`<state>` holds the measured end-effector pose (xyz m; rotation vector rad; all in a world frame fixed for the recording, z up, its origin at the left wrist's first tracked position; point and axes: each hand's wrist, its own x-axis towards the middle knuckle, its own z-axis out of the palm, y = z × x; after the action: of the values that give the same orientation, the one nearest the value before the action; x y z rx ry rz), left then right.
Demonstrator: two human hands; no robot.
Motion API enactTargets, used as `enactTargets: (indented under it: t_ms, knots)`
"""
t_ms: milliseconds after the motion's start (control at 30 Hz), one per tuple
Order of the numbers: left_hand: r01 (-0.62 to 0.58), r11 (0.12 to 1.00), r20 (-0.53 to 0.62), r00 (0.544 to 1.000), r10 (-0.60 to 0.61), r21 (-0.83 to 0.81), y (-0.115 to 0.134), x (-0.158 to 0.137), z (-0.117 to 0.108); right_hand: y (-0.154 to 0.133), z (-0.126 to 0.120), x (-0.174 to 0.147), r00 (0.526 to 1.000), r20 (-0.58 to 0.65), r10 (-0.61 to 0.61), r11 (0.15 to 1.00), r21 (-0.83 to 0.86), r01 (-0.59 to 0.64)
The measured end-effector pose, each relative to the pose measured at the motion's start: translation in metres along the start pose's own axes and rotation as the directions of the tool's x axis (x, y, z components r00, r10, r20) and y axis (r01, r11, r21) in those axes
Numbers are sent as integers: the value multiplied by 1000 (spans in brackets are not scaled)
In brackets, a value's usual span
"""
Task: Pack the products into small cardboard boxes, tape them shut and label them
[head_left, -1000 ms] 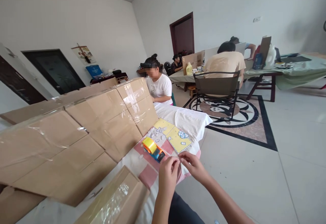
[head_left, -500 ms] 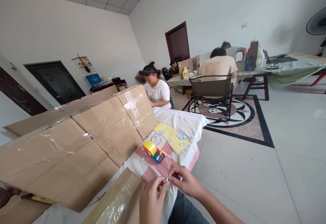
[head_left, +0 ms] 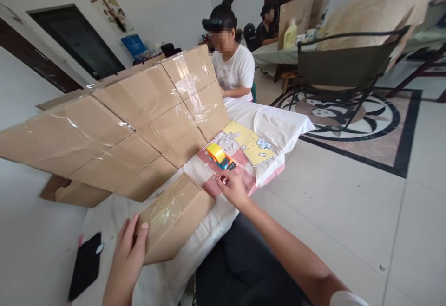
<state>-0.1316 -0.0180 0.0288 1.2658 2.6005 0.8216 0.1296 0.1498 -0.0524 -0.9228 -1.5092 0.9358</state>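
Observation:
My right hand (head_left: 232,189) is over the pink and white cloth (head_left: 246,177), just on the near side of the tape dispenser (head_left: 220,156) with its yellow roll. Its thumb and forefinger are pinched together on a small whitish piece (head_left: 213,177), too small to make out well. At the lower left, my left hand (head_left: 130,248) is by the near end of a long cardboard box (head_left: 174,213) with clear tape over its top. The fingers are extended and the thumb is apart from them, with nothing held; whether they touch the box is unclear.
A taped cardboard partition (head_left: 149,125) rises along the table's left. Yellow sheets (head_left: 259,157) bear small white cut pieces. A black flat item (head_left: 85,266) with a small white piece on it lies lower left. Across the table sits a person (head_left: 233,69); a folding chair (head_left: 343,71) stands behind.
My hands have parted: the left has moved left to the box's end, the right forward toward the tape dispenser. The view has tilted down and turned, showing more of the box.

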Motion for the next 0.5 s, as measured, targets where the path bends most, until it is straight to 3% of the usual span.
enactTargets:
  t_ms: [100, 200, 500]
  knots:
    - [59, 973, 63, 997, -46, -221, -12, 6, 8, 8, 23, -3, 997, 66, 30, 998, 59, -34]
    - [59, 971, 31, 998, -53, -233, -14, 5, 10, 13, 33, -7, 992, 120, 38, 994, 98, -50]
    - [15, 973, 39, 999, -6, -230, 3, 0, 5, 17, 31, -12, 970, 215, -112, 979, 189, 71]
